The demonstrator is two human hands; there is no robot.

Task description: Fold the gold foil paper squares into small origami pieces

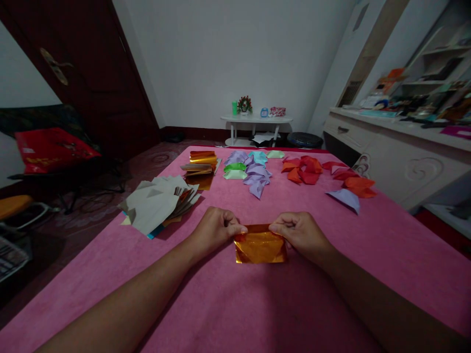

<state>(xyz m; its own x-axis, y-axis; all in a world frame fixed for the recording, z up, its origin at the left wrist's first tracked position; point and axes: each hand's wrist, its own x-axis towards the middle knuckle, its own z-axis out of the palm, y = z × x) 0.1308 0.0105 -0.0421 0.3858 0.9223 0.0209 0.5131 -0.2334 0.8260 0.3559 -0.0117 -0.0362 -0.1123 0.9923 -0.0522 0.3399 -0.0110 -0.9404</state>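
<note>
- Pink tabletop point(221, 314) fills the foreground; both bare forearms reach in over it from the near edge.
- Gold foil sheet point(260, 250) is between the hands, over the near-middle of the tabletop; wider than deep, creased, shiny; a darker band runs along its far edge; cannot tell if its underside touches the cloth.
- Left hand point(216, 226): closed in a pinch on the foil's far left corner, thumb on top, fingers curled; right hand point(300, 232): same pinch at the far right corner.
- Grip vs foil: both thumbs sit at the far edge, one per end; the main panel extends from the grip toward the person, near edge free.
- Left, beyond the left forearm: loose grey-backed paper stack point(152, 203), fanned out; gold foil stack point(203, 159) just behind it.
- Past the hands, centre: lilac folded pieces point(257, 175), bright green piece point(234, 167), cyan piece point(259, 157), grouped close.
- Right of those: red-orange folded pieces point(309, 170); a separate lilac piece point(346, 200) lies nearer, at the right.
- Far back: small white table point(257, 119) against the wall; flower arrangement point(245, 104) and green cup point(234, 108) on it.
</note>
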